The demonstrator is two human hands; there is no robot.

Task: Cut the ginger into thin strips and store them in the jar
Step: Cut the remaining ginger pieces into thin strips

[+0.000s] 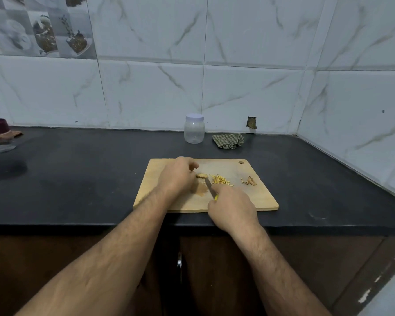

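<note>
The right hand [232, 207] gripped the knife [209, 184]; left hand [177, 176] blurred, its fingers' state unclear beside the ginger [201, 175]; a slip risked a cut.

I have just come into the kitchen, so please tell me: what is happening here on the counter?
A person is cutting ginger on a pale wooden cutting board. The right hand grips a small yellow-handled knife, its blade beside the remaining ginger piece. The left hand hovers near that piece. A pile of thin ginger strips lies on the board. The clear plastic jar with a white lid stands closed behind.
</note>
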